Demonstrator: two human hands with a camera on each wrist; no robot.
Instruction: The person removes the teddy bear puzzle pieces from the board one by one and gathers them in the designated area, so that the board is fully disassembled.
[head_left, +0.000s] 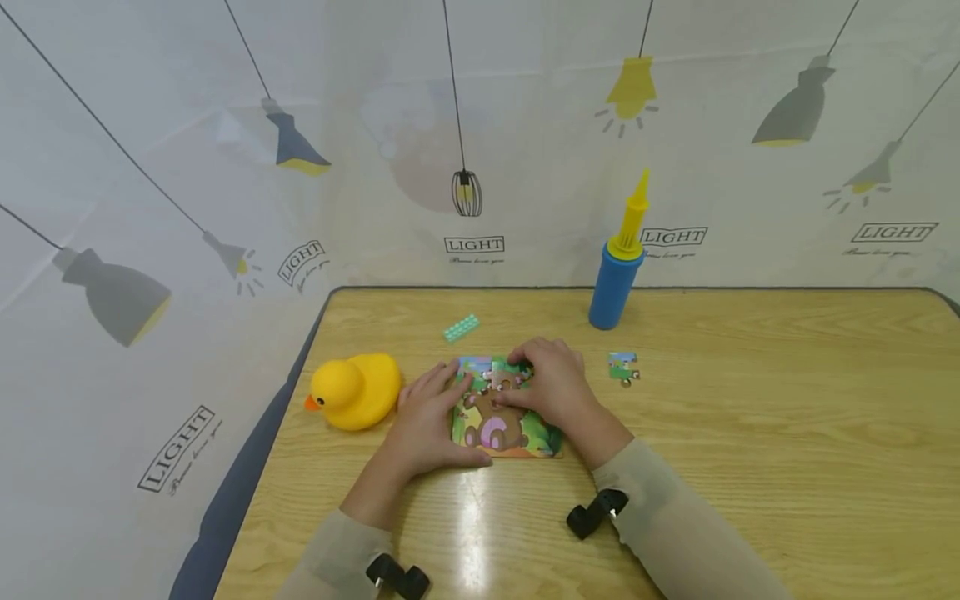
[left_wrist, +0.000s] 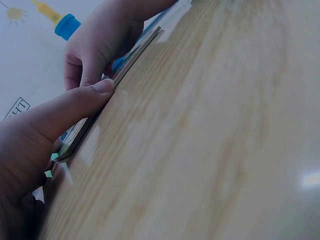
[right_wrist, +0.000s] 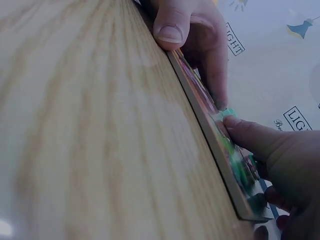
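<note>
A jigsaw puzzle (head_left: pixel 493 435) with a brown bear picture lies flat on the wooden table. My left hand (head_left: pixel 427 423) holds it at the left side, thumb along the near edge and fingers toward the far left corner. Over the upper right part, my right hand (head_left: pixel 557 383) pinches a puzzle piece (head_left: pixel 517 367) between thumb and fingers, mostly covered by the hand. In the right wrist view, the right thumb (right_wrist: pixel 250 131) lies on the puzzle's face. From the left wrist, the left thumb (left_wrist: pixel 102 87) shows on the puzzle's edge.
A yellow rubber duck (head_left: pixel 360 392) sits left of the left hand. Behind the puzzle lies a mint toy brick (head_left: pixel 461 327). A blue and yellow hand pump (head_left: pixel 617 283) stands at the back, with loose joined puzzle pieces (head_left: pixel 624 367) in front of it.
</note>
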